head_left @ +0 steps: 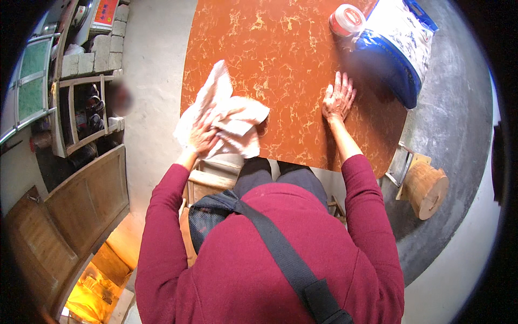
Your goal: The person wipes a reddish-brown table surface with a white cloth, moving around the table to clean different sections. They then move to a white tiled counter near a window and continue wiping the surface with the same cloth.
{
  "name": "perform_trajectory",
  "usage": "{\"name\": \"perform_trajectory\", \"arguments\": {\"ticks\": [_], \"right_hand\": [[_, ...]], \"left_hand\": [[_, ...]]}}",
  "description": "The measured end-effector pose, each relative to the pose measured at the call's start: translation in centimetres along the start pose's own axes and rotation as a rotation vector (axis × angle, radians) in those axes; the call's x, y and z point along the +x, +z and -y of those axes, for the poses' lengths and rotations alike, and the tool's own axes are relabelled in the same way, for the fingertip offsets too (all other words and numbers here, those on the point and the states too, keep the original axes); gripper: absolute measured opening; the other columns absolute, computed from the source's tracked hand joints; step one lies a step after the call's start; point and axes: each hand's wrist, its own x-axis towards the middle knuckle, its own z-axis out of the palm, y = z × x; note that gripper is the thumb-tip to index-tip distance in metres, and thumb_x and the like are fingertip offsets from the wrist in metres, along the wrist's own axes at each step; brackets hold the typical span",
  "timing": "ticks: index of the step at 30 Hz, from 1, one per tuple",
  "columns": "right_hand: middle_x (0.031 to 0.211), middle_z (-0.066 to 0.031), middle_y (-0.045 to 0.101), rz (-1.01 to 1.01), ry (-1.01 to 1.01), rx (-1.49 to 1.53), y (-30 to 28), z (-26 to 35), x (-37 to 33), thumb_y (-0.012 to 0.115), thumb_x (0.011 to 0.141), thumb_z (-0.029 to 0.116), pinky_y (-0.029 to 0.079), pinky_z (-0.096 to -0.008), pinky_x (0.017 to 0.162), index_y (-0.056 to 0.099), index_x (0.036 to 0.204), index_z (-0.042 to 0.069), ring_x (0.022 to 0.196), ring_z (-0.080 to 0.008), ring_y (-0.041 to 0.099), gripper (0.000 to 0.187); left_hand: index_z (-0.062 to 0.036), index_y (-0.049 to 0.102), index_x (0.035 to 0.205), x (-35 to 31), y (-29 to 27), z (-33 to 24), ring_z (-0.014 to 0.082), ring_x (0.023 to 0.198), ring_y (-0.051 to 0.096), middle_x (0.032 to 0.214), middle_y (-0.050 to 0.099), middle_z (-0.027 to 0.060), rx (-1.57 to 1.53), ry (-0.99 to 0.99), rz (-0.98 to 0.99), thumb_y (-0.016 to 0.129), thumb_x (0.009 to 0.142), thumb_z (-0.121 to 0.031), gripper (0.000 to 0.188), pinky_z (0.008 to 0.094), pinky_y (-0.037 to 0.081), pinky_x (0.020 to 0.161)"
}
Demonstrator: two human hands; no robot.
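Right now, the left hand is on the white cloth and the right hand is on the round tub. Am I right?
Not quite: the right hand isn't on the round tub. The head view shows it resting on the reddish-brown table. The left hand is on the white cloth, as you said.

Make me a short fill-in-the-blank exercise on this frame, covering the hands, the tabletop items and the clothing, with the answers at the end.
1. The left hand rests on a pale cloth, while the right hand touches the bare surface of the reddish-brown ____.
2. In the picture, the round tub is to the ____ of the blue-and-white bag.
3. A dark ____ runs diagonally across the maroon sweater.

Missing words: table; left; strap.
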Motion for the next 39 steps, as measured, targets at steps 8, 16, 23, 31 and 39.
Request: {"name": "perform_trajectory", "arguments": {"ticks": [8,16,23,31,39], "right_hand": [[0.147,-0.0046,0.030,0.008,-0.014,0.001,0.0,0.3,0.3,0.042,0.094,0.032,0.017,-0.0493,0.112,0.033,0.142,0.017,0.136,-0.0275,0.026,0.051],[0.147,-0.0046,0.032,-0.016,-0.014,0.002,0.2,0.0,0.2,0.043,0.093,0.032,0.019,-0.0496,0.111,0.035,0.141,0.017,0.135,-0.0279,0.027,0.050],[0.147,-0.0043,0.031,-0.003,-0.009,0.013,0.1,0.4,0.4,0.042,0.093,0.032,0.018,-0.0499,0.111,0.035,0.141,0.017,0.136,-0.0276,0.026,0.051],[0.149,-0.0041,0.028,0.029,-0.018,0.039,0.2,0.2,0.4,0.039,0.094,0.032,0.014,-0.0489,0.113,0.033,0.142,0.017,0.138,-0.0272,0.023,0.051],[0.148,-0.0049,0.029,0.017,-0.003,0.011,0.0,0.3,0.1,0.041,0.094,0.032,0.016,-0.0498,0.112,0.034,0.142,0.016,0.137,-0.0280,0.024,0.051]], "left_hand": [[-0.0098,0.063,0.099,7.7,1.7,3.1,0.0327,0.123,0.042,0.131,0.046,0.0112,0.091,-0.386,-0.089,0.057,0.083,-0.030,0.026,0.0582,0.033,0.097],[-0.0130,0.065,0.080,5.4,1.1,-5.3,0.0279,0.132,0.034,0.135,0.046,0.0067,-0.011,0.246,0.238,0.064,0.078,-0.034,0.022,0.0555,0.032,0.099],[-0.0094,0.065,0.096,0.6,-0.1,5.3,0.0308,0.123,0.043,0.124,0.051,0.0097,0.232,-0.126,-0.015,0.056,0.083,-0.031,0.026,0.0464,0.033,0.103],[-0.0114,0.065,0.097,12.1,4.8,-2.0,0.0326,0.126,0.040,0.126,0.049,0.0115,0.068,-0.001,0.035,0.058,0.083,-0.037,0.030,0.0583,0.028,0.102],[-0.0107,0.066,0.084,0.2,-1.3,2.2,0.0296,0.135,0.031,0.137,0.044,0.0091,0.044,-0.018,0.222,0.064,0.078,-0.027,0.018,0.0502,0.028,0.107]]}}
